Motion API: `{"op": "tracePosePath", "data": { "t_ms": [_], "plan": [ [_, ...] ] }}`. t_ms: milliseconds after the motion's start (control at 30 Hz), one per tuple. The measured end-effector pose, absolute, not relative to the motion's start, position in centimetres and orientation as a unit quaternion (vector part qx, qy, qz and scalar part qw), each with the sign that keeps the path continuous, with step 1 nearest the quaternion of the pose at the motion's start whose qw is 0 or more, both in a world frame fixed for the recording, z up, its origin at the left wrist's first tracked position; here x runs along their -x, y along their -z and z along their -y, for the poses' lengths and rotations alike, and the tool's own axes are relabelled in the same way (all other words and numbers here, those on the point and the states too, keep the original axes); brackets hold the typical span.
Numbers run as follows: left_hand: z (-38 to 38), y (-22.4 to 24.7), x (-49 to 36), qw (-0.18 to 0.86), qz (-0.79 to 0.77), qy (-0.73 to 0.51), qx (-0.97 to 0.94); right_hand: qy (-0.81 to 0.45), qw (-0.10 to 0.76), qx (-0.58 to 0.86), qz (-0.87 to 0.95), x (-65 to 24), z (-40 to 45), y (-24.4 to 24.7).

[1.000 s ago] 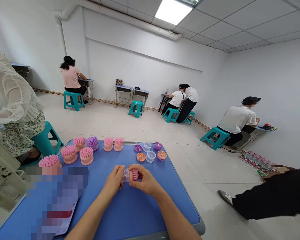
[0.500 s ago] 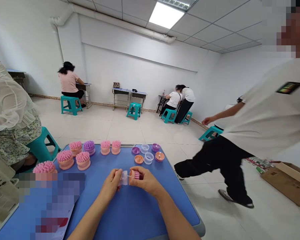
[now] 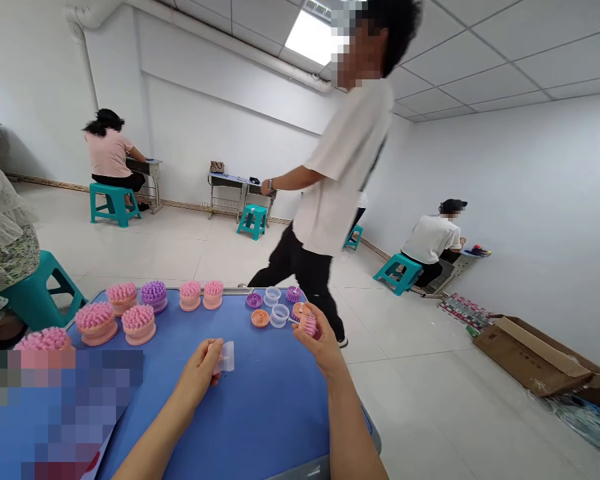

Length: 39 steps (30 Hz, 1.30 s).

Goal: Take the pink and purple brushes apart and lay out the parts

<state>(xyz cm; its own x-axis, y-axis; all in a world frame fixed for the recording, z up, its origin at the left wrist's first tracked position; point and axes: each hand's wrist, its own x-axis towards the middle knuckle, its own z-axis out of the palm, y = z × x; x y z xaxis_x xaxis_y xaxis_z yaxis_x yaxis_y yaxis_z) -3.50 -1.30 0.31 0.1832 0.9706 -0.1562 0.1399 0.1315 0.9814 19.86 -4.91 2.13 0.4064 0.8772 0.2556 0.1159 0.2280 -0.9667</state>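
Here, clear cup [image 3: 227,357] (contents indistinct) in the grip of left hand [image 3: 203,363], pink-bristled piece [image 3: 307,325] likewise in right hand [image 3: 324,343].

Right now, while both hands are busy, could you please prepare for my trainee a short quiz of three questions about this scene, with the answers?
1. What does the left hand hold?
A) a screwdriver
B) a clear plastic part
C) a spoon

2. True or false: both hands grip one and the same piece.

3. Among the brushes standing on the left part of the blue table, how many have purple bristles?

Key:
1. B.
2. False; the right hand holds a separate pink-bristled piece.
3. One, the purple brush.
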Motion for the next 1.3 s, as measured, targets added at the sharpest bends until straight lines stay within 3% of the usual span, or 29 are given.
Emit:
{"op": "tracePosePath", "data": {
  "t_ms": [267, 500, 767, 900, 1100, 1200, 1300],
  "plan": [
    [2.0, -1.1, 3.3, 0.542, -0.521, -0.401, -0.523, -0.192, 0.597, 0.671, 0.396, -21.3, 4.7, -1.9],
    [1.9, -0.8, 3.2, 0.547, -0.524, -0.393, -0.521, -0.189, 0.514, 0.727, 0.413, -22.0, 4.4, -0.6],
    [1.7, -0.6, 3.0, 0.551, -0.535, -0.38, -0.516, -0.17, 0.481, 0.753, 0.415, -22.7, 4.4, -0.2],
    [1.7, -0.6, 3.1, 0.552, -0.533, -0.382, -0.516, -0.151, 0.496, 0.755, 0.402, -22.5, 4.5, -0.6],
    [1.3, -0.2, 3.4, 0.557, -0.516, -0.357, -0.544, -0.052, 0.603, 0.706, 0.369, -20.4, 5.0, -2.0],
    [1.4, 0.0, 3.2, 0.57, -0.474, -0.362, -0.565, -0.138, 0.596, 0.651, 0.449, -17.7, 5.1, -1.9],
    [1.7, 0.1, 2.8, 0.591, -0.422, -0.375, -0.576, -0.351, 0.507, 0.56, 0.553, -15.0, 5.0, -1.3]
  ]
}}
